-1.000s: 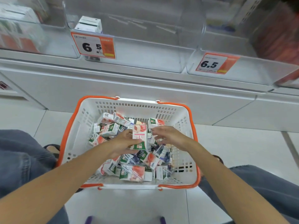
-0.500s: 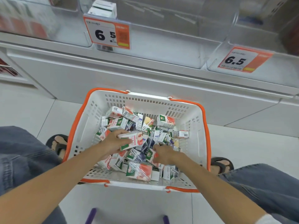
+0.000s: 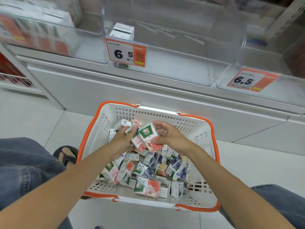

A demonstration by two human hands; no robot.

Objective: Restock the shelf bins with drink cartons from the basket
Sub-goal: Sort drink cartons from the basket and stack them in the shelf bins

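A white basket with an orange rim (image 3: 212,129) stands on the floor, filled with several small drink cartons (image 3: 146,187). My right hand (image 3: 170,138) grips a green, white and pink carton (image 3: 149,136) above the pile. My left hand (image 3: 123,138) is closed on other cartons (image 3: 138,143) just left of it, touching the right-hand carton. Above, a clear shelf bin (image 3: 173,70) with a "6.5" tag (image 3: 126,52) holds a couple of white cartons (image 3: 123,31) at its left end.
A second clear bin with a "6.5" tag (image 3: 249,80) sits to the right. The left bin (image 3: 38,33) is stocked with white and red cartons. My knees in jeans (image 3: 24,166) flank the basket; a sandalled foot (image 3: 66,154) rests by its left side.
My right hand came up out of the pile holding a carton and met my left hand, which has moved toward the basket's far side. The camera tilted up a little.
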